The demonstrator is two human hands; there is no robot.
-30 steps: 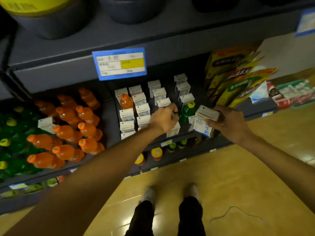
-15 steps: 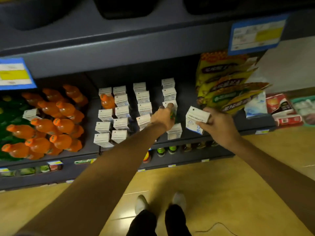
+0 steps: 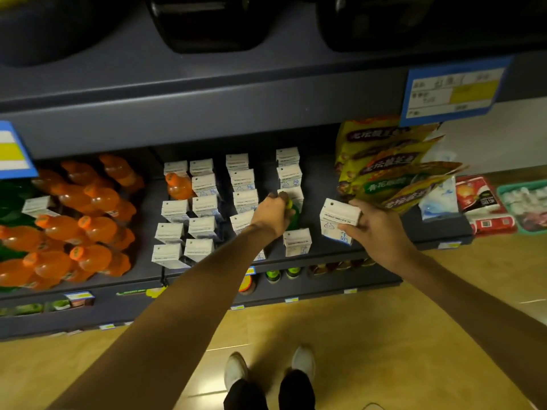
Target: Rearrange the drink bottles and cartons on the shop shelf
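Note:
Rows of white drink cartons (image 3: 204, 205) stand on the dark middle shelf (image 3: 319, 258). My left hand (image 3: 270, 214) is closed around a green bottle (image 3: 294, 213) with a yellow cap that stands in the rightmost carton row. My right hand (image 3: 376, 226) holds a white carton (image 3: 337, 221) just above the bare shelf to the right of that row. One orange bottle (image 3: 177, 186) stands among the cartons at the back left. Many orange bottles (image 3: 88, 220) fill the shelf to the left, with a stray carton (image 3: 37, 205) among them.
Yellow snack bags (image 3: 387, 167) hang close to the right of my right hand. Red and white packets (image 3: 479, 202) lie further right. Small bottles (image 3: 281, 275) stand on the shelf below. The upper shelf edge carries blue price tags (image 3: 453, 90). My feet (image 3: 266, 368) are on a wooden floor.
The view has shifted right along the shelf. My left hand has closed over the green bottle's top. My right hand has brought the carton down towards the shelf.

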